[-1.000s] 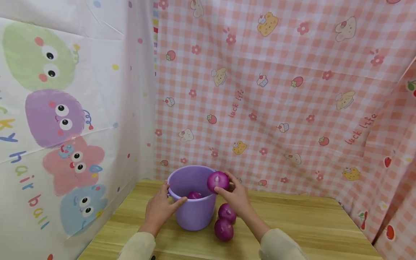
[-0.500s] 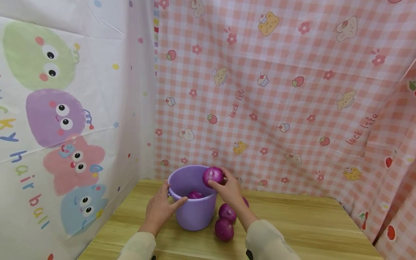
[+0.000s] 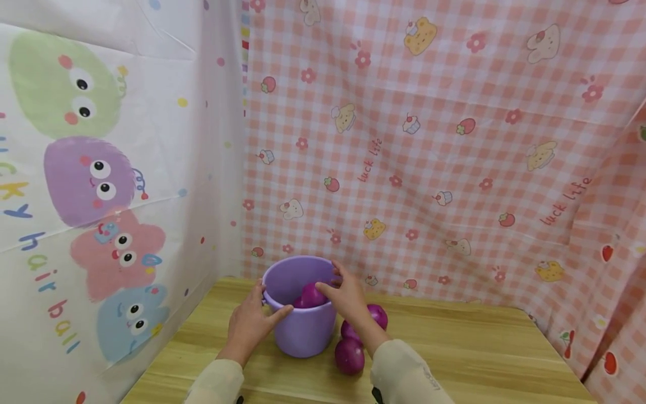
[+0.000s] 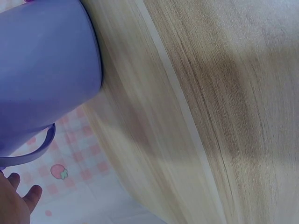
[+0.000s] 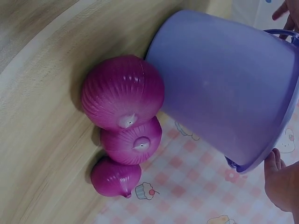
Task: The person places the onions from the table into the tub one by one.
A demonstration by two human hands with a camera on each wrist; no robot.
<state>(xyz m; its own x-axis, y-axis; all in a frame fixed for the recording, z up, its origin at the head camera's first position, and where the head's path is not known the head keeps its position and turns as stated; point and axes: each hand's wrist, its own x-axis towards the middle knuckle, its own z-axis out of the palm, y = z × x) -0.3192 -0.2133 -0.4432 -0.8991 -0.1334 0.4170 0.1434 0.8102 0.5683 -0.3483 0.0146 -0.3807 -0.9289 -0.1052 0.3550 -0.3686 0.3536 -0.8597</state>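
The purple bucket [image 3: 305,334] stands upright on the table. My left hand [image 3: 248,322] holds its rim on the left, thumb along the near edge; in the left wrist view, fingers [image 4: 32,197] show below the bucket's handle [image 4: 32,156]. A red onion [image 3: 313,295] is inside the bucket near the right wall, over another onion [image 3: 298,303] that is mostly hidden. My right hand [image 3: 349,294] is at the right rim, thumb pointing inward, with no onion in its fingers. Three onions [image 5: 124,93] sit in a row on the table beside the bucket.
The wood-grain table [image 3: 469,348] extends to the right of the onions. A pink checked cloth [image 3: 429,168] hangs behind, and a white cartoon-print cloth [image 3: 166,140] hangs at the left.
My right hand has carried an onion leftward over the rim and let it go into the bucket. The left hand has stayed at the rim.
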